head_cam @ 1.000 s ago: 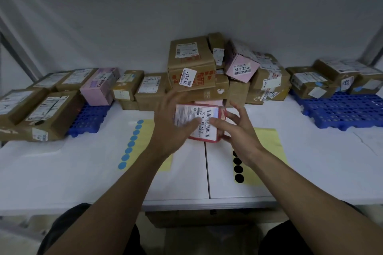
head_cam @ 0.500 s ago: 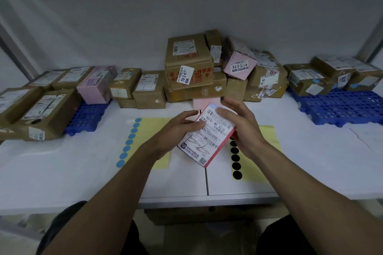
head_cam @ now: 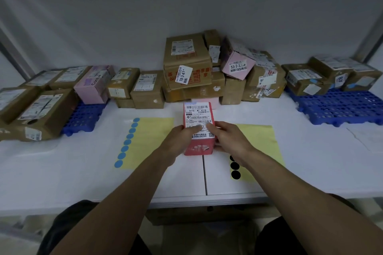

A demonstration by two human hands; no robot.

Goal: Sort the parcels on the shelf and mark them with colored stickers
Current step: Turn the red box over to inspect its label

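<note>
Red parcel (head_cam: 198,114) is dead centre, label up, long axis on the 12–6 line, near end toward the person. Both hands are on its near half: left hand (head_cam: 179,141) wraps the 9 o'clock side, right hand (head_cam: 230,141) the 3 o'clock side, thumbs on the label, fingers curled round the edges. Nothing else in either hand. Can't tell if the base touches the table (head_cam: 62,172) or hangs just above it; it's over the seam between the two tabletops. Key geometry: the parcel sits between the two sticker sheets. Blue stickers (head_cam: 127,143) run in a column at 9 o'clock from it, apart from the left hand with bare yellow backing between. Black stickers (head_cam: 235,170) are at 5 o'clock, just beside the right wrist and partly hidden by it. So the right hand is nearer black, the left nearer blue. My read: label check, no sticker on the top face yet. The next move needs one hand to let go while the other pins the parcel; the colour decides which. Drop zones: left pallet (head_cam: 83,116) at 10 o'clock, right pallet (head_cam: 342,107) at 2, both part-loaded. Unsorted pile (head_cam: 186,68) is at 12, just behind the far end. Risk: held one-handed on the near half, the far end may dip or swing.
</note>
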